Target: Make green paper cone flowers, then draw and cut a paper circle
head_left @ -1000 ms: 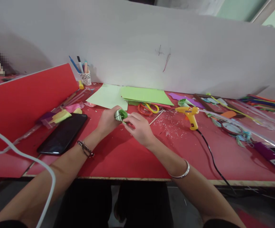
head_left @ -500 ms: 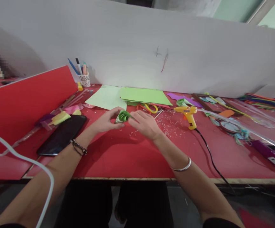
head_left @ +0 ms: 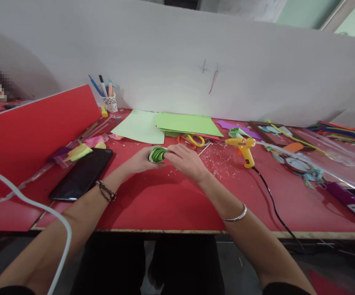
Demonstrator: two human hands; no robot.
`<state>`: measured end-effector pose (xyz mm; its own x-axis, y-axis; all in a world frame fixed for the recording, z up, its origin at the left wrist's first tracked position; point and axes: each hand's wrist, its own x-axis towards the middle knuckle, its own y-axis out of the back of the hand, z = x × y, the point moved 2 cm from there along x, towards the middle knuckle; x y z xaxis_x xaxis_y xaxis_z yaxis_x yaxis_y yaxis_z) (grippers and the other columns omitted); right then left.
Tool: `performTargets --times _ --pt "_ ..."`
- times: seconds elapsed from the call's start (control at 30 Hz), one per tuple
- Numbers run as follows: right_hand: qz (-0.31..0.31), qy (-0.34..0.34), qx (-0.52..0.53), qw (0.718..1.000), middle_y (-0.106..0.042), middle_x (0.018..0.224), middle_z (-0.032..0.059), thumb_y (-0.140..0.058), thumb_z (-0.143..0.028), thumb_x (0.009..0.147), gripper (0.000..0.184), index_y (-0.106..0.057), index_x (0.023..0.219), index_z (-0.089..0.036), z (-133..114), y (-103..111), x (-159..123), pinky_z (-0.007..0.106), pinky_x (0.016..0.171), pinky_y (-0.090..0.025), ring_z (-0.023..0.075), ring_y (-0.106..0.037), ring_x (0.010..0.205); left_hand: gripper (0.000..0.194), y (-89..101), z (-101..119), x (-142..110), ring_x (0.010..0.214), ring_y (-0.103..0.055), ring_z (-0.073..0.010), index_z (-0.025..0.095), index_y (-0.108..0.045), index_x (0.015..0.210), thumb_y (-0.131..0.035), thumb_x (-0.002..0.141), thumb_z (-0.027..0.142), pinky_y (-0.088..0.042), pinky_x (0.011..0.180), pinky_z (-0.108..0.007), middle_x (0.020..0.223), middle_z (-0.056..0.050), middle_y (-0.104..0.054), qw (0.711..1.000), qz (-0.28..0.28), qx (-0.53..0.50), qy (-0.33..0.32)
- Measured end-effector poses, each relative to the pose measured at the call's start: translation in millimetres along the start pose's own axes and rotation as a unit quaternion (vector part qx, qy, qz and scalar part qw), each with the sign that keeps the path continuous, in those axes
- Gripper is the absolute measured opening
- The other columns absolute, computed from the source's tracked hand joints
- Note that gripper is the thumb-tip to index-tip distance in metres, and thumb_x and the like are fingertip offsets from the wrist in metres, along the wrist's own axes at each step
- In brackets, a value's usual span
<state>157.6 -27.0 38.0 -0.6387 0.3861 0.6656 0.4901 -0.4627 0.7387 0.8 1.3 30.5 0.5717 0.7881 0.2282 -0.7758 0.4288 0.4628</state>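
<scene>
Head-camera view: red table (head_left: 177,213) across the width, backed by a pale wall (head_left: 152,53). Over the table's middle, a person's two bare hands meet at a rolled piece of green paper (head_left: 158,154), its spiralled open end showing. The left hand (head_left: 141,159) curls round its left side, thumb on the near side, holding it firmly. The right hand (head_left: 187,161) has its fingers bunched together at the roll's right edge; whether they pinch it or only press it, I cannot tell.

Just beyond the grip lie a pale green sheet (head_left: 140,126) and a stack of brighter green sheets (head_left: 189,124), with a yellow loop handle (head_left: 201,140) sticking out on the near side. Right of the grip, a thin stick (head_left: 205,148) and white scraps (head_left: 222,159) litter the surface, then comes a yellow glue gun (head_left: 247,153) with a black cord (head_left: 271,196) running to the near edge. Behind the gun sits another green roll (head_left: 237,133).

Left of the grip, a black phone (head_left: 82,174) lies flat beside the left forearm, yellow scraps (head_left: 79,152) at its far end. Farther left a red board (head_left: 42,135) leans, walling off that side; beyond it stands a patterned cup (head_left: 111,103) of pens. A white cable (head_left: 53,213) hangs across the view, in front of the left forearm.
</scene>
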Motion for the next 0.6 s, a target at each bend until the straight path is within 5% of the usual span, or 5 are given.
performTargets --times 0.1,0.23,0.5,0.6 --pt "0.058 -0.094 0.161 0.981 -0.059 0.088 0.0035 -0.046 -0.023 0.082 0.013 -0.052 0.093 -0.020 1.6 -3.0 0.4 0.027 0.072 -0.046 0.0126 -0.054 0.080 0.025 0.1 -4.3 1.0 0.060 -0.045 -0.0088 0.012 -0.053 0.081 -0.059 0.062 0.026 -0.039 0.058 -0.022 0.069 0.002 -0.053 1.000 0.021 0.017 -0.011" --pt "0.103 -0.222 0.326 0.913 -0.060 0.083 0.0015 -0.053 -0.027 0.076 0.018 -0.053 0.093 -0.021 2.1 -7.0 1.0 0.026 0.068 -0.050 0.0115 -0.057 0.074 0.024 -0.7 -9.3 2.0 0.060 -0.045 -0.0091 0.012 -0.053 0.079 -0.059 0.063 0.028 -0.038 0.056 -0.022 0.067 0.002 -0.052 0.998 0.048 0.039 -0.023" --pt "0.142 -0.284 0.422 0.849 -0.061 0.080 0.0014 -0.057 -0.023 0.072 0.011 -0.061 0.082 -0.020 1.3 -7.5 4.3 0.026 0.068 -0.051 0.0109 -0.058 0.072 0.023 -2.2 -13.1 2.2 0.060 -0.045 -0.0088 0.013 -0.052 0.076 -0.062 0.063 0.029 -0.038 0.056 -0.022 0.066 0.003 -0.050 0.993 0.093 0.054 -0.054" --pt "0.148 -0.286 0.440 0.839 -0.062 0.080 0.0013 -0.058 -0.023 0.072 0.010 -0.063 0.080 -0.021 2.5 -8.1 4.5 0.027 0.068 -0.050 0.0112 -0.058 0.074 0.027 -4.5 -11.8 1.0 0.062 -0.047 -0.0096 0.014 -0.052 0.080 -0.064 0.061 0.029 -0.040 0.059 -0.023 0.068 0.002 -0.051 0.998 0.043 0.027 -0.040"
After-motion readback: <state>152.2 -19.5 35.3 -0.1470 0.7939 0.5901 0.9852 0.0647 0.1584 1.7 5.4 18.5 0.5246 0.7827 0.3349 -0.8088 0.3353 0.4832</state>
